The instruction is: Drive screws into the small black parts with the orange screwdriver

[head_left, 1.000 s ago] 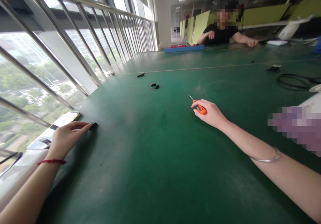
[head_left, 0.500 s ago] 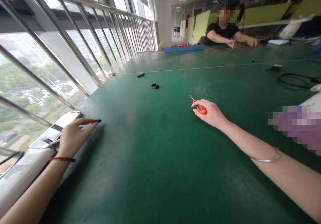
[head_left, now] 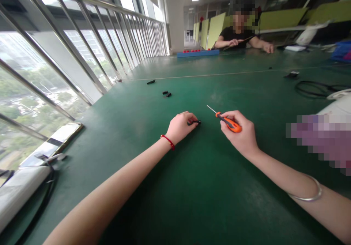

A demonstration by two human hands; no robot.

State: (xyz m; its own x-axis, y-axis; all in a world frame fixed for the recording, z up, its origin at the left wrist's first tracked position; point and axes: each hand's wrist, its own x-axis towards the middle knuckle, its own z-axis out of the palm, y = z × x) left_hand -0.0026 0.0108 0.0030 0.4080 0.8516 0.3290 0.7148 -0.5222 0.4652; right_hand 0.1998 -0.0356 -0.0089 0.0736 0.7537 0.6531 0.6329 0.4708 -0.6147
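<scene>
Head view: I see my left hand (head_left: pixel 181 127) pinching a small black part (head_left: pixel 195 122) down on the green table (head_left: pixel 175 186). Just right of that part, my right hand (head_left: pixel 242 133) is clenched round an orange screwdriver (head_left: pixel 229 123), whose shaft lies slanted up-left past the part, tip near it but apart.

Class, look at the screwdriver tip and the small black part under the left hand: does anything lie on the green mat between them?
Nothing visible does. Only bare mat separates the screwdriver in the right hand from the black part at the left hand.
</scene>
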